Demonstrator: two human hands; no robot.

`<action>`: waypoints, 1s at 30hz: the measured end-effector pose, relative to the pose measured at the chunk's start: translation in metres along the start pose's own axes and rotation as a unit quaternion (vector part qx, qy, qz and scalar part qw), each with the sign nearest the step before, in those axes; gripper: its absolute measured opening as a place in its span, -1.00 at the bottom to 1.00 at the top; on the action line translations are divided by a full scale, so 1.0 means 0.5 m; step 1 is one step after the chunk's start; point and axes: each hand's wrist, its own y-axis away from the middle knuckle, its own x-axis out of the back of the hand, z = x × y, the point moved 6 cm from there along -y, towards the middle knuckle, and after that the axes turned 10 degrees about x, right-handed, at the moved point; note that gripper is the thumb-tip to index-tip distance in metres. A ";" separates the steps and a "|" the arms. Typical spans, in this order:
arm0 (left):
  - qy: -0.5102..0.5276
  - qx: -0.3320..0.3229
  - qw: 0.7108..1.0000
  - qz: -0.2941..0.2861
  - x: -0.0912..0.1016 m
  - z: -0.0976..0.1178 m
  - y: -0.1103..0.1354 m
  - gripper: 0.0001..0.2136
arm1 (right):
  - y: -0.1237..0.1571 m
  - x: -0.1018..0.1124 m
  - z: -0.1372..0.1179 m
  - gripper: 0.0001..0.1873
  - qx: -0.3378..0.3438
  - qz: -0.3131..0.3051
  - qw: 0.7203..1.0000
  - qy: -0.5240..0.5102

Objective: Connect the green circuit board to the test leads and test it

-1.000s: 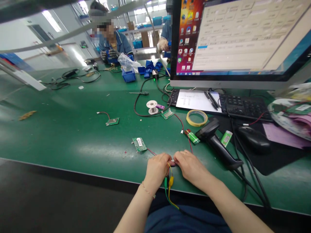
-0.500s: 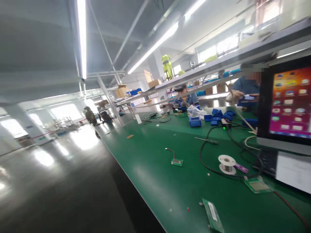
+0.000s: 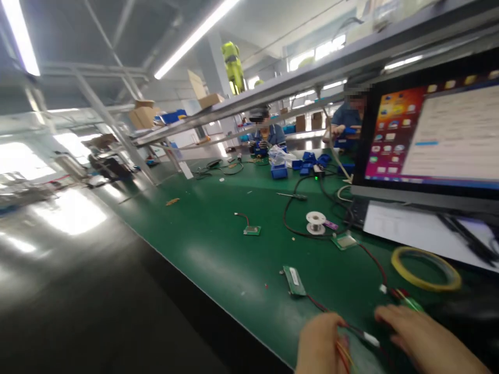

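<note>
Both hands sit at the near edge of the green table [image 3: 218, 249], low in the blurred view. The left hand [image 3: 319, 343] is curled closed around a bundle of thin red and yellow wires [image 3: 343, 353]. The right hand [image 3: 424, 337] lies flatter, fingers stretched toward a small white plug [image 3: 370, 339] on the end of a red lead; whether it grips the plug I cannot tell.

That lead runs back to a small green circuit board [image 3: 294, 280], which lies loose on the table just beyond the left hand. Since nothing pins the board down, a tug on the wire could drag or flip it, or strain the joint where the wire meets it.

A second green part with red wires [image 3: 405, 298] lies just beyond the right hand's fingertips, and a roll of yellow tape [image 3: 425, 268] sits farther back by the paper. Those loose red leads lie close together, so fingers could snag the wrong one.
</note>
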 end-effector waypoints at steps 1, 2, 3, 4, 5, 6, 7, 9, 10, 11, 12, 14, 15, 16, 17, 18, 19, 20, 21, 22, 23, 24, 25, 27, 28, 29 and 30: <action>0.005 0.003 1.000 0.023 0.024 0.006 0.014 -0.70 | -0.014 -0.006 -0.024 -0.84 0.003 -0.064 0.998 0.026; 0.008 -0.010 0.999 0.039 0.047 0.017 0.025 -0.67 | -0.035 -0.008 -0.042 -0.83 -0.025 -0.090 0.994 0.061; 0.001 -0.019 0.998 0.055 0.070 0.027 0.033 -0.66 | -0.062 -0.018 -0.063 -0.86 -0.045 -0.115 0.990 0.072; 0.006 -0.032 0.997 0.064 0.090 0.038 0.039 -0.68 | -0.089 -0.030 -0.083 -0.89 -0.065 -0.129 0.987 0.069; 0.019 -0.040 0.996 0.073 0.109 0.047 0.044 -0.69 | -0.114 -0.044 -0.101 -0.87 -0.087 -0.134 0.985 0.064; 0.036 -0.045 0.995 0.083 0.128 0.055 0.048 -0.71 | -0.134 -0.062 -0.116 -0.83 -0.112 -0.145 0.982 0.052; 0.056 -0.052 0.993 0.092 0.146 0.061 0.052 -0.72 | -0.148 -0.081 -0.128 -0.76 -0.139 -0.157 0.977 0.041; 0.090 -0.076 0.986 0.114 0.184 0.071 0.059 -0.74 | -0.162 -0.120 -0.144 -0.63 -0.182 -0.175 0.967 0.025; 0.100 -0.094 0.983 0.121 0.201 0.073 0.061 -0.74 | -0.164 -0.138 -0.148 -0.56 -0.198 -0.179 0.963 0.023; 0.104 -0.111 0.981 0.124 0.216 0.074 0.063 -0.73 | -0.164 -0.154 -0.152 -0.49 -0.210 -0.181 0.961 0.023; 0.105 -0.126 0.979 0.120 0.228 0.073 0.064 -0.73 | -0.164 -0.169 -0.153 -0.44 -0.219 -0.180 0.959 0.026; 0.112 -0.128 0.981 0.089 0.239 0.062 0.062 -0.70 | -0.162 -0.192 -0.155 -0.37 -0.227 -0.179 0.957 0.032; 0.127 -0.117 0.983 0.069 0.239 0.052 0.059 -0.68 | -0.162 -0.201 -0.155 -0.35 -0.225 -0.180 0.957 0.033; 0.157 -0.103 0.981 0.058 0.239 0.041 0.055 -0.68 | -0.162 -0.209 -0.155 -0.32 -0.219 -0.184 0.958 0.033; 0.201 -0.084 0.974 0.056 0.238 0.030 0.051 -0.69 | -0.164 -0.216 -0.155 -0.29 -0.209 -0.189 0.959 0.031; 0.251 -0.064 0.964 0.057 0.236 0.018 0.047 -0.72 | -0.166 -0.221 -0.153 -0.26 -0.196 -0.198 0.960 0.028; 0.299 -0.043 0.952 0.058 0.231 0.008 0.042 -0.78 | -0.170 -0.226 -0.152 -0.22 -0.181 -0.210 0.961 0.022; 0.335 -0.023 0.940 0.055 0.225 0.000 0.037 -0.83 | -0.174 -0.231 -0.149 -0.17 -0.164 -0.225 0.960 0.015; 0.353 -0.008 0.934 0.047 0.218 -0.005 0.033 -0.87 | -0.178 -0.234 -0.146 -0.13 -0.149 -0.242 0.959 0.006; 0.354 -0.004 0.935 0.036 0.211 -0.004 0.029 -0.88 | -0.182 -0.236 -0.142 -0.12 -0.135 -0.261 0.956 -0.003; 0.341 -0.013 0.939 0.031 0.206 0.001 0.027 -0.89 | -0.185 -0.236 -0.139 -0.12 -0.125 -0.279 0.952 -0.011; 0.324 -0.030 0.945 0.038 0.206 0.007 0.027 -0.90 | -0.186 -0.233 -0.135 -0.14 -0.118 -0.293 0.949 -0.016; 0.307 -0.052 0.949 0.059 0.208 0.014 0.030 -0.90 | -0.186 -0.226 -0.131 -0.18 -0.115 -0.301 0.946 -0.017; 0.280 -0.088 0.948 0.121 0.214 0.026 0.040 -0.87 | -0.175 -0.201 -0.124 -0.24 -0.118 -0.297 0.948 -0.004; 0.268 -0.098 0.947 0.150 0.213 0.029 0.046 -0.84 | -0.164 -0.184 -0.121 -0.26 -0.123 -0.286 0.950 0.009; 0.254 -0.106 0.946 0.170 0.208 0.033 0.052 -0.82 | -0.150 -0.164 -0.117 -0.28 -0.130 -0.272 0.953 0.023; 0.238 -0.118 0.947 0.180 0.198 0.037 0.057 -0.80 | -0.133 -0.145 -0.112 -0.31 -0.137 -0.257 0.956 0.036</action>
